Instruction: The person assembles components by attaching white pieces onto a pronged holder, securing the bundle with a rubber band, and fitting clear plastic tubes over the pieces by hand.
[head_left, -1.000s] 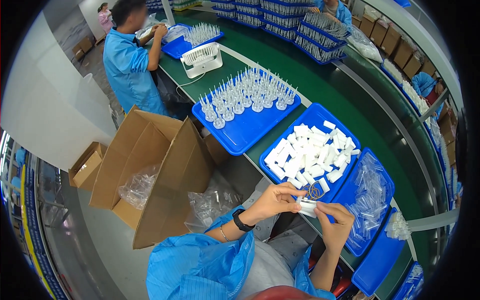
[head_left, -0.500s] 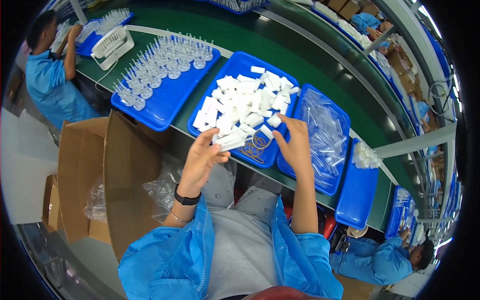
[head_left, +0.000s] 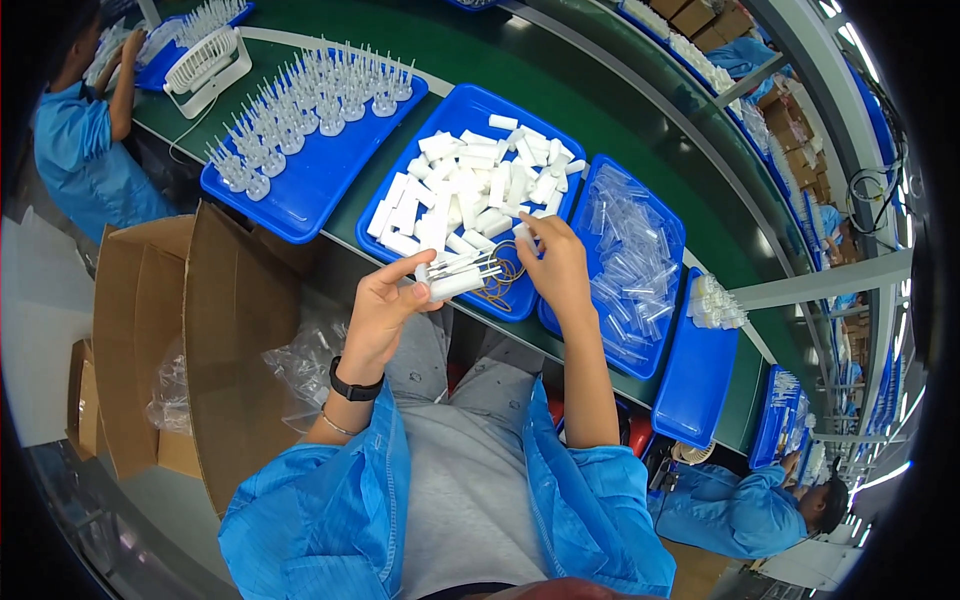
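Observation:
My left hand (head_left: 385, 305) is closed on a pronged clear plastic piece (head_left: 472, 264) in front of the middle tray. Its thin prongs point right, and a white cylinder (head_left: 457, 284) lies along its near side. My fingers cover its base. My right hand (head_left: 558, 265) is at the near right of the blue tray (head_left: 372, 228) of white cylinders (head_left: 470, 180). Its thumb and forefinger close about a white cylinder (head_left: 524, 233). Tan rubber bands (head_left: 497, 290) lie in the tray's near corner, between my hands.
On the left, a blue tray (head_left: 330, 185) holds upright clear pronged pieces. Right of centre, another tray (head_left: 548, 318) holds clear tubes (head_left: 630, 260); beyond it, a blue tray (head_left: 690, 390) carries white pieces. A white fan (head_left: 207, 70), cardboard box (head_left: 240, 350) and co-workers (head_left: 95, 150) are nearby.
The bare prongs of the piece in my left hand now show more clearly. My right thumb and forefinger have come together around a white cylinder. The whole view has shifted slightly.

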